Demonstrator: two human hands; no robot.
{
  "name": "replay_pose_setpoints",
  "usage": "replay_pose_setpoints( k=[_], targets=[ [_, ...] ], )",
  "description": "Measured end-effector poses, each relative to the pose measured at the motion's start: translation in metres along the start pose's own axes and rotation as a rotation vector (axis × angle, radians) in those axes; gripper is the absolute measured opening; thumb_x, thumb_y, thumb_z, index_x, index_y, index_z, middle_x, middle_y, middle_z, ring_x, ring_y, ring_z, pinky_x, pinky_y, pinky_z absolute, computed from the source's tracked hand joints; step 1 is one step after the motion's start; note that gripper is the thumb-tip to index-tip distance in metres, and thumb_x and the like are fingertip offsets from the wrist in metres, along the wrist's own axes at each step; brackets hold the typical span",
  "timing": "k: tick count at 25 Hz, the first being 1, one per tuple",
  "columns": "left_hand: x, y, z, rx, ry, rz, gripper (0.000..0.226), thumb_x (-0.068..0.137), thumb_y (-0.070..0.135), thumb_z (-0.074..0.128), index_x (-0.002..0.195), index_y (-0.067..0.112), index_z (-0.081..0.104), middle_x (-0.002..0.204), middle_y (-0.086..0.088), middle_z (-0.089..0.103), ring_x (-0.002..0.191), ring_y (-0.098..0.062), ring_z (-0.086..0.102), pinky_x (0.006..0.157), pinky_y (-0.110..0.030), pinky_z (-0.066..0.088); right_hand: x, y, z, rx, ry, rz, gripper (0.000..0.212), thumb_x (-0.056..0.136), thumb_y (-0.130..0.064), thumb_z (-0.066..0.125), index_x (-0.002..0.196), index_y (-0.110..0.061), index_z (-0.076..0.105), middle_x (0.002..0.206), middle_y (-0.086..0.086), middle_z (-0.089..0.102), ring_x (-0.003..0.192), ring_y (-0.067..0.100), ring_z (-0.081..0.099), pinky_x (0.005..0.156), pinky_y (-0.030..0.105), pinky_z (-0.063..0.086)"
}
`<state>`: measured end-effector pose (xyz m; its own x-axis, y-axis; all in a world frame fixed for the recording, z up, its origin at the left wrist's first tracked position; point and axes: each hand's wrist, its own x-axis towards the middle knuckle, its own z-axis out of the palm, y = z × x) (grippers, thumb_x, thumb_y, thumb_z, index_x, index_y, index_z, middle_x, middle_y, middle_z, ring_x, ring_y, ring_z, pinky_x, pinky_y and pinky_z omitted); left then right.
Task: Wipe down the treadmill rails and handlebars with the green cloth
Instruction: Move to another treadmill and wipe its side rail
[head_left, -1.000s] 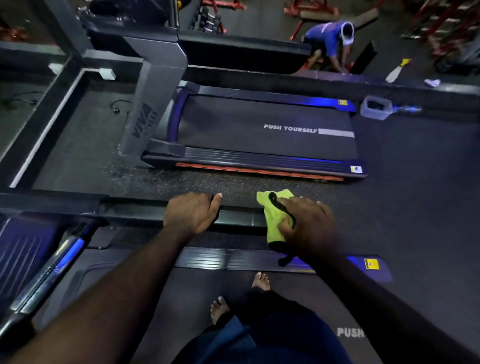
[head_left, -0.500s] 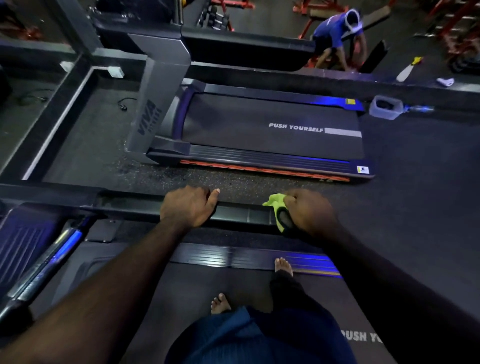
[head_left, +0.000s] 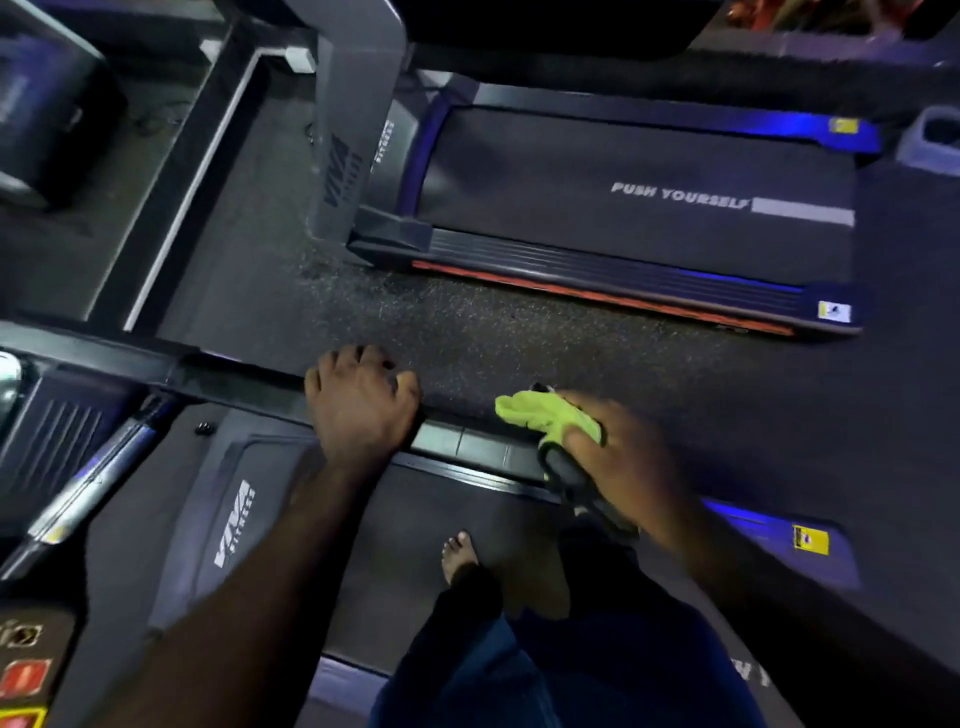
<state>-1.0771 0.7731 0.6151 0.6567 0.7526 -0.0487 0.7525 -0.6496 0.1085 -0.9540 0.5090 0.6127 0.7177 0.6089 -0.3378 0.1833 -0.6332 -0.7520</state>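
White lettering read "PUSH YOURSELF" on the neighbouring treadmill's belt (head_left: 680, 196) and "VIVA" on the near motor cover (head_left: 234, 522). The green cloth (head_left: 545, 418) lay bunched over the handrail (head_left: 467, 441) end, grasped under the right hand (head_left: 623, 467), its corner poking out beyond the curled fingers. The left hand (head_left: 358, 405) had its fingers clenched over the same handrail.

Handrail (head_left: 467, 441) bare between left hand (head_left: 358, 405) and right hand (head_left: 628, 467) with green cloth (head_left: 545, 418) — open floor (head_left: 545, 338) beyond.
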Motion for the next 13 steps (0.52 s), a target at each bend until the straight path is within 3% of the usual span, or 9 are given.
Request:
replay_pose_setpoints(
  k=[2, 4, 7, 9, 11, 13],
  targets=[
    [0.000, 0.002, 0.002, -0.006, 0.035, -0.032, 0.040, 0.083, 0.042, 0.050, 0.103, 0.017, 0.073, 0.113, -0.013, 0.069, 0.109, -0.038, 0.056, 0.101, -0.049, 0.039, -0.023, 0.002, -0.002, 0.041, 0.028, -0.065, 0.052, 0.086, -0.047, 0.054, 0.137, -0.041, 0.064, 0.119, -0.009, 0.071, 0.101, 0.010, 0.068, 0.087, 0.028, 0.052],
    [0.000, 0.003, 0.002, -0.003, 0.031, -0.024, 0.036, 0.084, 0.042, 0.051, 0.103, 0.020, 0.073, 0.116, -0.010, 0.068, 0.111, -0.036, 0.055, 0.104, -0.049, 0.037, 0.004, -0.003, -0.006, -0.006, -0.101, -0.086, 0.045, 0.087, -0.045, 0.056, 0.130, -0.037, 0.069, 0.116, -0.006, 0.075, 0.102, 0.017, 0.070, 0.089, 0.034, 0.056],
    [0.005, 0.003, 0.002, 0.007, -0.003, -0.023, 0.040, 0.085, 0.045, 0.046, 0.104, 0.021, 0.071, 0.119, -0.007, 0.066, 0.113, -0.034, 0.055, 0.105, -0.048, 0.037, 0.080, -0.022, 0.000, -0.178, -0.425, 0.023, 0.031, 0.094, -0.045, 0.061, 0.114, -0.027, 0.076, 0.107, 0.004, 0.078, 0.101, 0.028, 0.071, 0.087, 0.040, 0.057],
    [0.002, 0.000, 0.003, 0.024, -0.014, -0.023, 0.042, 0.086, 0.046, 0.044, 0.105, 0.019, 0.071, 0.120, -0.007, 0.065, 0.112, -0.034, 0.055, 0.105, -0.048, 0.038, 0.075, -0.014, 0.005, -0.156, -0.428, -0.017, 0.035, 0.095, -0.045, 0.057, 0.118, -0.026, 0.075, 0.113, 0.006, 0.077, 0.105, 0.029, 0.070, 0.090, 0.040, 0.055],
    [0.004, 0.001, 0.003, 0.022, -0.007, -0.023, 0.042, 0.087, 0.045, 0.044, 0.104, 0.016, 0.070, 0.119, -0.008, 0.065, 0.111, -0.034, 0.055, 0.104, -0.048, 0.039, 0.044, -0.006, -0.017, -0.058, -0.344, -0.071, 0.045, 0.091, -0.042, 0.052, 0.132, -0.033, 0.069, 0.118, -0.001, 0.076, 0.106, 0.020, 0.069, 0.092, 0.034, 0.051],
    [0.007, 0.003, 0.002, -0.004, -0.026, -0.022, 0.043, 0.087, 0.044, 0.044, 0.105, 0.015, 0.069, 0.117, -0.008, 0.065, 0.109, -0.032, 0.055, 0.103, -0.047, 0.039, 0.040, 0.002, -0.027, 0.033, -0.376, -0.094, 0.055, 0.086, -0.044, 0.048, 0.139, -0.043, 0.063, 0.113, -0.009, 0.075, 0.092, 0.005, 0.067, 0.084, 0.025, 0.051]
  ],
)
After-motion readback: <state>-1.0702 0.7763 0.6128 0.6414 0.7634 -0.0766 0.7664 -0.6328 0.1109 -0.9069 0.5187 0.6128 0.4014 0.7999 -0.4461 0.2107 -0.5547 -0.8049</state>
